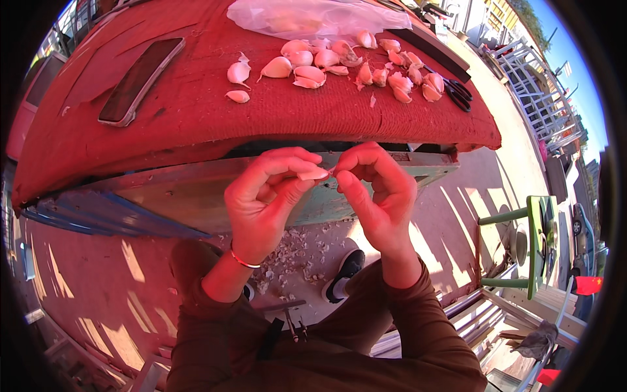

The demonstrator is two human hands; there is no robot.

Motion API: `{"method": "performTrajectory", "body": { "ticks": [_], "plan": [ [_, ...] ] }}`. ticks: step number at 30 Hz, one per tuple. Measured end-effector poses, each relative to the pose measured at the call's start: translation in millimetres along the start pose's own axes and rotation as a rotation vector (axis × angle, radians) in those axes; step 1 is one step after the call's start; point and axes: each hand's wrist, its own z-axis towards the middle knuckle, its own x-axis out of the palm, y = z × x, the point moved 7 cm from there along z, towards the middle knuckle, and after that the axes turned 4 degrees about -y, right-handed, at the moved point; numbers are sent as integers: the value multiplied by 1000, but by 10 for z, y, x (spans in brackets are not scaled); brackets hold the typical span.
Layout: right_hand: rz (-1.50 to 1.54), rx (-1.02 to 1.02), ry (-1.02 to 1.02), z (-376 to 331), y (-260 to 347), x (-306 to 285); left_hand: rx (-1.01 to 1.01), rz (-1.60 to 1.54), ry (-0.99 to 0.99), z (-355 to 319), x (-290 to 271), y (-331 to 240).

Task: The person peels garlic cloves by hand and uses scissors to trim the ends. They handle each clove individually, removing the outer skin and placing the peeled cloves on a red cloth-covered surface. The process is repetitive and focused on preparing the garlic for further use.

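Both hands are raised in front of the table's near edge, fingertips close together. My left hand pinches a pale garlic clove between thumb and fingers. At the clove's right end, the thumb and forefinger of my right hand are closed together on a thin bit of its skin. Several garlic cloves and bulb pieces lie beyond the hands on the red cloth-covered table. A single small clove rests nearer the front, left of that group.
A phone lies on the table at the left. Dark-handled scissors are at the right, beside a dark bar. Behind the garlic is a clear plastic bag. Peelings litter the floor between my feet. A green stool stands right.
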Motion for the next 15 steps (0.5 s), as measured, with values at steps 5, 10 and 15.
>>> {"method": "performTrajectory", "body": {
  "ticks": [5, 10, 15],
  "plan": [
    [-19, -6, 0, -12, 3, 25, 130, 179, 62, -5, 22, -36],
    [-81, -56, -20, -14, 18, 23, 51, 43, 31, -36, 35, -40],
    [-156, -140, -91, -23, 17, 38, -44, 54, -48, -41, 52, -39]
  ]
}}
